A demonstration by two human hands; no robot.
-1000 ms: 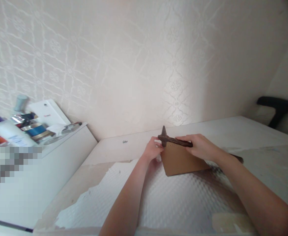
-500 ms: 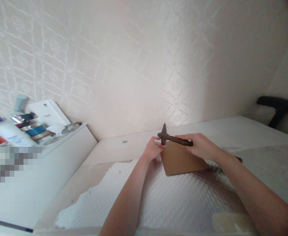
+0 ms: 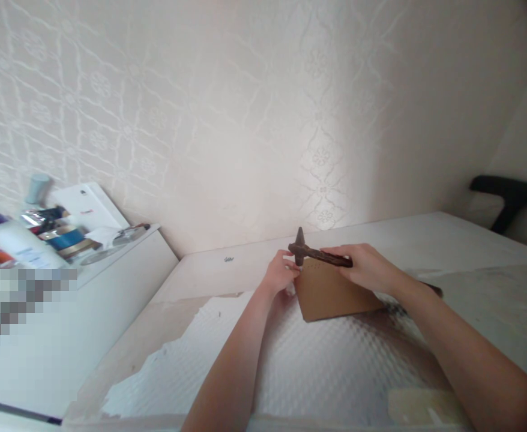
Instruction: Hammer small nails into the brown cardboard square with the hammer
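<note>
the hammer (image 3: 318, 255), between both hands, has barely lifted this last second, suggesting light taps. the right hand (image 3: 363, 264) grips it, the long axis running across to the left hand (image 3: 282, 273), tapered end up. that hand curls at a corner of the brown board (image 3: 335, 295); whether it pinches anything, i cannot tell.

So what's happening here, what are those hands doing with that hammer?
A person's right hand is gripping the hammer by its handle. The hammer's head is at the far left corner of a brown board, right next to the fingers of the left hand. Whether those fingers pinch anything is too small to tell. The board lies over a shiny, bumpy sheet, with small dark dots near its far edge.
</note>
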